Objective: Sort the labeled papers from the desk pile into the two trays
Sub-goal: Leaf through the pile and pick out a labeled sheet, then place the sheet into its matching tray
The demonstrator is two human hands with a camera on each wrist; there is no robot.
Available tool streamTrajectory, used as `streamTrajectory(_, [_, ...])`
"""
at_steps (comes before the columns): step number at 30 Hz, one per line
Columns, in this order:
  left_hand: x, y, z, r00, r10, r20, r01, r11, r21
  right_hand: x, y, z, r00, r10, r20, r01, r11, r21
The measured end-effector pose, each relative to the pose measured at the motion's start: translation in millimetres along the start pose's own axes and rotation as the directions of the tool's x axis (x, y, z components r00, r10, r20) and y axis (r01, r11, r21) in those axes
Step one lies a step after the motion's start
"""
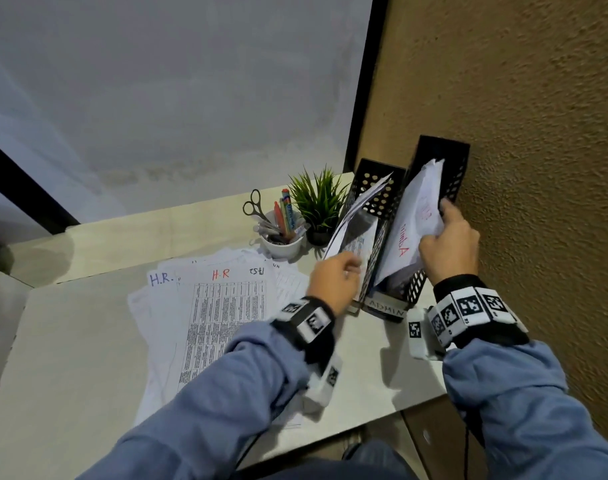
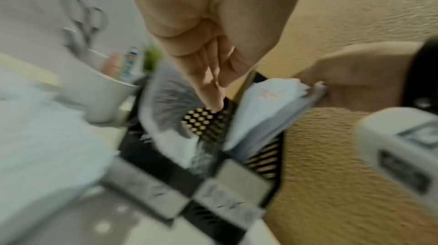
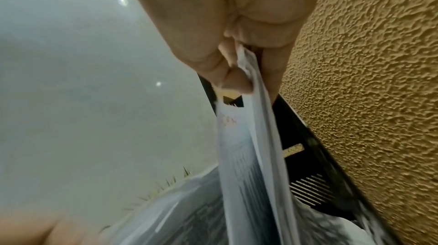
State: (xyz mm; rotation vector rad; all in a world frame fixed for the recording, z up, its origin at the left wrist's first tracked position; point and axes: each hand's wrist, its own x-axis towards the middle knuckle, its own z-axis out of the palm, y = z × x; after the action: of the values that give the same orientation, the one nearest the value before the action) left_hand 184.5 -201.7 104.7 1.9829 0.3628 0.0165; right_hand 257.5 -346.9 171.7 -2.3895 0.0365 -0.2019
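Observation:
Two black perforated trays stand upright at the desk's back right. The right tray point(image 1: 458, 168) carries an ADMIN label on its front. My right hand point(image 1: 441, 220) grips a sheet marked "Admin" in red point(image 1: 408, 233) that stands partly inside that tray; thumb and fingers pinch its edge point(image 3: 237, 73). The left tray point(image 1: 371, 178) holds printed sheets leaning left. My left hand point(image 1: 347, 268) is at these sheets, its fingers point(image 2: 213, 84) straight and reaching the tray's mesh wall point(image 2: 206, 123). The desk pile point(image 1: 226, 306), with "H.R." written on its top sheets, lies left of the trays.
A white mug point(image 1: 283, 244) with pens and scissors and a small potted plant point(image 1: 319, 202) stand just left of the trays. A rough brown wall point(image 1: 538, 133) runs close along the right tray. The desk's front edge is near my forearms.

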Motion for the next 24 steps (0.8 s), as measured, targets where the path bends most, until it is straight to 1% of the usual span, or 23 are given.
streamTrajectory(1, [-5.1,-22.5,-14.8,0.997,-0.060,-0.049,0.060,0.998,0.003,0.2,-1.7,0.6,0.998,-0.023,-0.052,0.025,0.999,0.036])
streamTrajectory(2, [-10.0,-46.0,-31.0,0.985,-0.131,-0.113,0.136,0.990,0.039,-1.1,-5.5,2.0,0.990,-0.083,-0.113,0.090,0.994,0.065])
streamTrajectory(3, [-14.7,-72.0,-48.9,0.959,-0.209,-0.189,0.229,0.969,0.091,-4.3,-11.0,4.6,0.969,-0.172,-0.179,0.189,0.979,0.081])
streamTrajectory(4, [-19.3,-97.3,-66.9,0.920,-0.288,-0.264,0.333,0.932,0.142,-9.1,-17.5,9.4,0.934,-0.270,-0.233,0.298,0.950,0.090])
streamTrajectory(5, [-24.4,-119.9,-83.6,0.871,-0.366,-0.329,0.438,0.881,0.178,-15.6,-23.9,16.4,0.899,-0.353,-0.259,0.390,0.914,0.109])
streamTrajectory(6, [-29.4,-139.4,-98.7,0.816,-0.442,-0.373,0.537,0.817,0.207,-23.6,-30.3,26.6,0.878,-0.411,-0.245,0.453,0.880,0.146])
streamTrajectory(8, [-40.3,-166.1,-122.4,0.715,-0.563,-0.413,0.689,0.668,0.282,-43.0,-38.6,53.5,0.869,-0.481,-0.121,0.495,0.835,0.241])
streamTrajectory(9, [-45.6,-174.3,-131.2,0.666,-0.613,-0.425,0.743,0.595,0.306,-54.1,-40.9,69.7,0.871,-0.491,-0.026,0.478,0.834,0.277])
streamTrajectory(10, [-50.9,-180.3,-138.2,0.623,-0.650,-0.436,0.782,0.543,0.308,-65.7,-40.2,87.5,0.882,-0.463,0.089,0.421,0.858,0.293])
streamTrajectory(11, [-54.2,-185.9,-143.2,0.597,-0.672,-0.438,0.802,0.516,0.302,-76.8,-36.8,105.5,0.895,-0.390,0.217,0.321,0.900,0.295])
streamTrajectory(12, [-56.8,-189.8,-146.8,0.588,-0.681,-0.436,0.809,0.505,0.301,-87.4,-31.8,124.2,0.894,-0.285,0.346,0.191,0.941,0.279])
streamTrajectory(13, [-58.5,-194.2,-149.2,0.586,-0.685,-0.432,0.810,0.502,0.303,-97.5,-24.7,143.0,0.872,-0.171,0.459,0.061,0.968,0.244])
streamTrajectory(14, [-59.3,-197.6,-150.8,0.588,-0.684,-0.431,0.808,0.507,0.299,-107.0,-18.4,159.4,0.833,-0.067,0.550,-0.047,0.981,0.190])
streamTrajectory(15, [-60.6,-200.2,-151.6,0.590,-0.682,-0.431,0.807,0.515,0.289,-116.5,-12.8,173.7,0.786,0.015,0.619,-0.120,0.984,0.128])
streamTrajectory(17, [-64.1,-204.5,-153.2,0.592,-0.689,-0.419,0.805,0.532,0.263,-132.4,-9.0,191.4,0.706,0.120,0.698,-0.201,0.979,0.035])
streamTrajectory(18, [-66.6,-206.3,-153.5,0.593,-0.698,-0.401,0.804,0.540,0.249,-138.8,-9.9,195.7,0.677,0.156,0.719,-0.240,0.971,0.015])
streamTrajectory(19, [-69.5,-207.9,-153.7,0.599,-0.707,-0.377,0.799,0.557,0.226,-143.0,-10.3,199.1,0.659,0.189,0.728,-0.280,0.960,0.005])
streamTrajectory(20, [-72.8,-209.2,-153.2,0.614,-0.707,-0.350,0.785,0.590,0.187,-145.8,-9.9,202.3,0.648,0.219,0.730,-0.317,0.948,-0.003])
streamTrajectory(21, [-76.0,-210.7,-152.5,0.641,-0.692,-0.332,0.759,0.635,0.143,-147.8,-9.2,205.4,0.644,0.238,0.727,-0.347,0.938,0.001])
streamTrajectory(22, [-79.5,-211.2,-152.1,0.679,-0.655,-0.331,0.718,0.687,0.115,-148.6,-9.1,208.1,0.645,0.251,0.722,-0.371,0.928,0.009])
streamTrajectory(24, [-85.9,-208.9,-151.3,0.755,-0.558,-0.344,0.624,0.773,0.113,-149.4,-9.1,211.6,0.634,0.283,0.720,-0.421,0.907,0.014])
